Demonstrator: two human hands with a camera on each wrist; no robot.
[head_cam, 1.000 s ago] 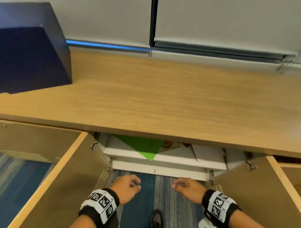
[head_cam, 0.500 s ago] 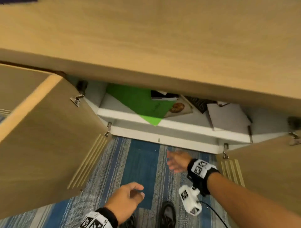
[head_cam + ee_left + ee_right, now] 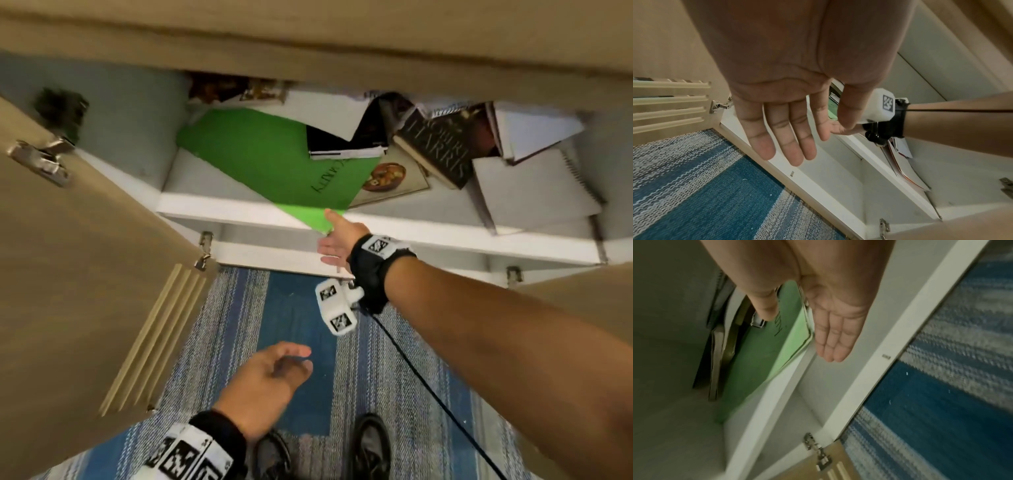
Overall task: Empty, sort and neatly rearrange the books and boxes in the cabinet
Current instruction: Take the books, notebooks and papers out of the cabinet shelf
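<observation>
1. Head view. The cabinet [image 3: 411,233], both doors open, holds a disordered heap on its upper shelf. A large green book [image 3: 270,161] lies flat on the left, one corner overhanging the shelf edge. A dark hardback [image 3: 442,150] and a spiral-bound notebook [image 3: 534,192] lean at angles to the right. The right hand [image 3: 337,240] reaches to the overhanging corner, thumb above it and fingers extended below, not yet closed. The left hand [image 3: 270,380] hangs over the carpet, relaxed and empty.

2. Left wrist view. The left hand [image 3: 789,100] shows straight, spread fingers holding nothing, well apart from the shelf.

3. Right wrist view. The thumb of the right hand [image 3: 830,318] lies over the cover of the green book [image 3: 766,356], and the fingers are extended beyond its edge. No pinch is formed. The book appears thin, broad and probably slightly flexible. A smaller book rests on its far end, so a pull at the corner may drag that one along. Its smooth cover may slip, so a grip along the edge should serve better than the tip.
</observation>
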